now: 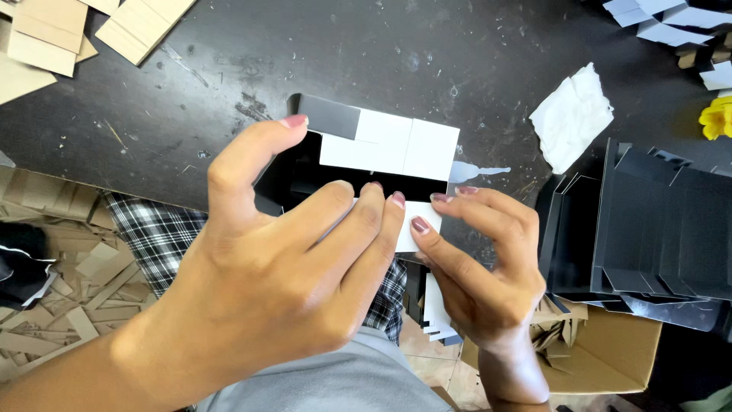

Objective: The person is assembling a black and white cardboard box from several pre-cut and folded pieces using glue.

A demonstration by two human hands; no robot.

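Observation:
A small black cardboard box (328, 114) with white inner flaps (393, 145) sits at the near edge of the dark table (366, 53). My left hand (282, 282) grips the box, index finger hooked over its far left corner and the other fingers pressing on the near side. My right hand (480, 259) pinches the near white flap (423, 217) at the box's right side with its fingertips. The box's lower part is hidden behind my hands.
Several folded black boxes (656, 229) stand stacked at the right. A crumpled white tissue (572, 114) lies on the table, a yellow flower (717, 118) at the far right. Brown cardboard pieces (46, 38) lie top left, scraps (61, 290) on the floor, a carton (602, 358) below right.

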